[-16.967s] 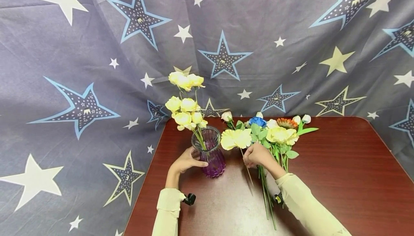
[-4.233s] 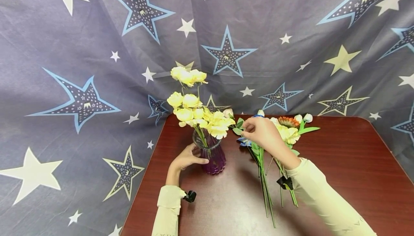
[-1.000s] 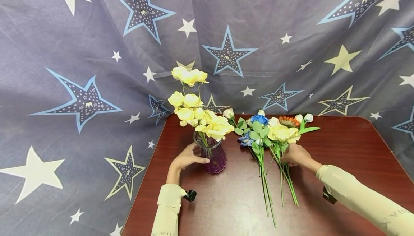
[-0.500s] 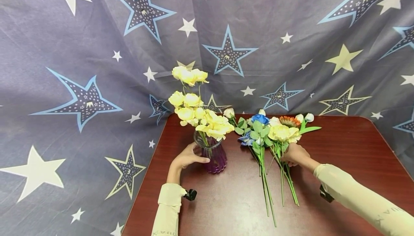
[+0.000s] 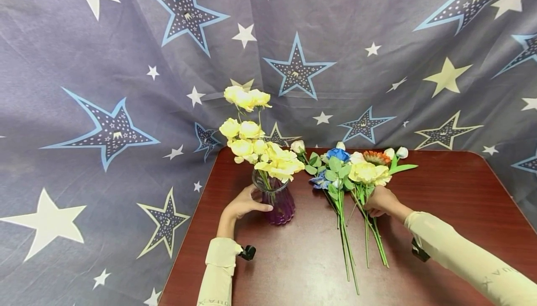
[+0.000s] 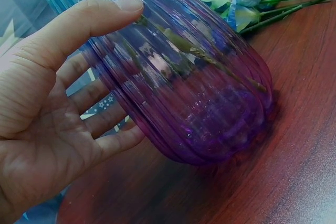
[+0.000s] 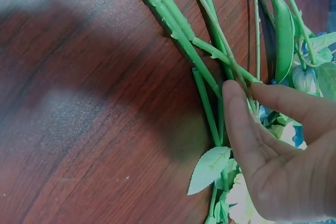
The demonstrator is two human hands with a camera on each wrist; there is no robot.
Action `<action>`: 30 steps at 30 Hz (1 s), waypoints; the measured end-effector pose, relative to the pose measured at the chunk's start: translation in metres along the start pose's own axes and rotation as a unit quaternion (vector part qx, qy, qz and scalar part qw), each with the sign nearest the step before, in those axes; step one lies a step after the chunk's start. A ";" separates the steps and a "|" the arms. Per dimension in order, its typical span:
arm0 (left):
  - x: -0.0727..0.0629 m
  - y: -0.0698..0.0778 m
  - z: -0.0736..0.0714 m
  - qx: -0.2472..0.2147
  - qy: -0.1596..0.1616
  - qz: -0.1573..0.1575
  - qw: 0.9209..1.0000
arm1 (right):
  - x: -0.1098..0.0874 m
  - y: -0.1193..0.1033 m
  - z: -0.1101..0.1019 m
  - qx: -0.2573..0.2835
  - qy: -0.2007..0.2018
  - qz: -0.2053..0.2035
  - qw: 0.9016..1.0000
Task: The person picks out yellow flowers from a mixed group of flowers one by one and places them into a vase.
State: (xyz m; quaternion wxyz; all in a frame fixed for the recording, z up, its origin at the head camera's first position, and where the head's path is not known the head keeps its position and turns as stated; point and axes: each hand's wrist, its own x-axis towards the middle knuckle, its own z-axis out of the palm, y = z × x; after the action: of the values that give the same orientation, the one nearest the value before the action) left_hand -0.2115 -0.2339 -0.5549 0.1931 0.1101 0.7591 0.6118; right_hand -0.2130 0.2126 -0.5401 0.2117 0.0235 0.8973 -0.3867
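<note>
My left hand holds the ribbed glass vase, which is purple toward its base and stands upright on the table. In the left wrist view the thumb lies across the near side of the vase, the other fingers behind it. Several yellow flowers stand in the vase, one large bloom drooping over the rim. At the right-hand bunch, my right hand pinches a thin brownish stem between thumb and forefinger, just below the big yellow flower. Thicker green stems lie beside the fingertips.
Left of that hand lies a bunch with a blue rose, a blue flower and green leaves. An orange flower and white tulip buds lie behind the yellow flower. A star-patterned cloth hangs behind the table.
Since the oldest frame, the yellow flower my right hand held has gone into the vase. That hand has moved right to the other bunch and hardly moves over the last second. My left hand stays.
</note>
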 end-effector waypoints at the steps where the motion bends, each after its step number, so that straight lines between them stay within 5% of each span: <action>1: 0.000 0.000 0.000 0.000 -0.001 0.001 1.000 | 0.001 0.000 0.000 0.008 -0.002 0.008 1.000; 10: -0.001 0.002 -0.001 0.003 -0.004 0.002 1.000 | 0.009 0.004 -0.002 0.040 -0.007 0.048 0.998; 30: -0.001 0.002 0.000 -0.006 -0.004 0.002 1.000 | 0.006 0.003 -0.004 0.044 -0.005 0.052 0.998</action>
State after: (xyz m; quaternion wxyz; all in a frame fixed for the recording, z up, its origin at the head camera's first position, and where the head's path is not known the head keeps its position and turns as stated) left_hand -0.2110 -0.2336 -0.5533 0.1955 0.1124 0.7547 0.6161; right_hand -0.2195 0.2169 -0.5428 0.2352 0.0776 0.8758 -0.4142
